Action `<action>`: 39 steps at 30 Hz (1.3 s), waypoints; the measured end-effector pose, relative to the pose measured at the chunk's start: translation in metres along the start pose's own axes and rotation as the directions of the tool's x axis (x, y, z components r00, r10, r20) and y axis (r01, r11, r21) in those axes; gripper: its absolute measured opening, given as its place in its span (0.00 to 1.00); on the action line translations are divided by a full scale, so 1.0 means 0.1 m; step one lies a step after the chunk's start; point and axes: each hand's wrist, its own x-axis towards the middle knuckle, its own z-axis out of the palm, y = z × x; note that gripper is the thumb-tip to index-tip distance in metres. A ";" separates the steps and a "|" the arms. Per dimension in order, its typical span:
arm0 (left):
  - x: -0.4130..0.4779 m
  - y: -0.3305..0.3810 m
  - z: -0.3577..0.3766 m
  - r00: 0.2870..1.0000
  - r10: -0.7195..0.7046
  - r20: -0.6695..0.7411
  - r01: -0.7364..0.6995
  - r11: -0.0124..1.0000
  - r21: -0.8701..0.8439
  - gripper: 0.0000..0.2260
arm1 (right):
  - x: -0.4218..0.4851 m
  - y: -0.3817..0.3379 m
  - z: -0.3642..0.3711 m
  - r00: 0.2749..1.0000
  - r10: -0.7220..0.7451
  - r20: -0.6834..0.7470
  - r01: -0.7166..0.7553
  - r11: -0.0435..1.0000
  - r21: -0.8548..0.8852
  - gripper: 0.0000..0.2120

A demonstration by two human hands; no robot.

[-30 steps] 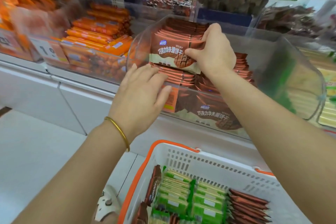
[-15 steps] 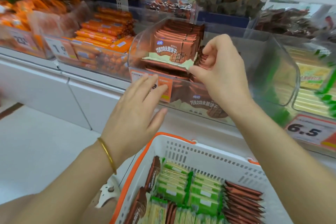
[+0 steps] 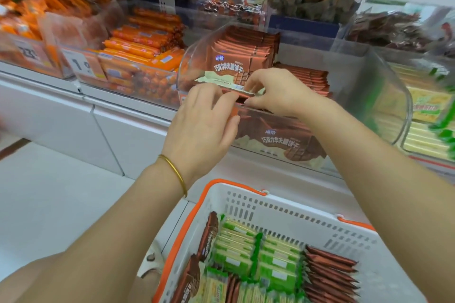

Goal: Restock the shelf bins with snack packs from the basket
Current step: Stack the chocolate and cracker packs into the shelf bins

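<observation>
Fingers of right hand curled, pinching the lower edge of a brown snack pack upright in the clear bin; left hand up from below since earlier, fingers together at the bin's lip, grip unclear.

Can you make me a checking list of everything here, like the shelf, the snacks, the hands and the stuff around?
Surface: white shelf carrying clear bins; white basket with an orange rim below it.
Job's things: brown snack packs stacked in the clear bin; green packs and spare brown packs lie in the basket.
Clutter: nothing seen.
Hands: right hand pinches a brown pack at the bin's front; left hand has bent fingers at the same spot, grip unclear.
Cables: nothing seen.
Surroundings: orange sausages in the bin to the left, dark snacks behind, pale floor.
</observation>
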 end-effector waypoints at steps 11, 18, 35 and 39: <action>0.08 -0.07 0.02 0.995 -0.035 0.091 0.037 0.999 -0.021 0.22 | 0.40 0.12 0.05 0.844 0.386 -0.372 -0.254 0.899 0.356 0.09; 0.06 -0.13 0.06 0.984 -0.058 0.170 0.055 0.998 0.023 0.24 | 0.42 0.18 0.11 0.854 0.455 -0.253 -0.301 0.828 0.474 0.15; -0.90 -0.18 -0.10 0.900 0.048 0.432 -0.106 0.988 0.110 0.19 | -1.34 -0.33 1.33 0.967 0.215 0.137 -0.254 0.752 0.608 0.08; -1.21 -0.22 0.00 0.699 -0.010 0.715 -0.163 0.971 0.173 0.22 | -1.52 -0.21 2.58 0.778 0.066 0.625 -0.322 0.896 0.306 0.26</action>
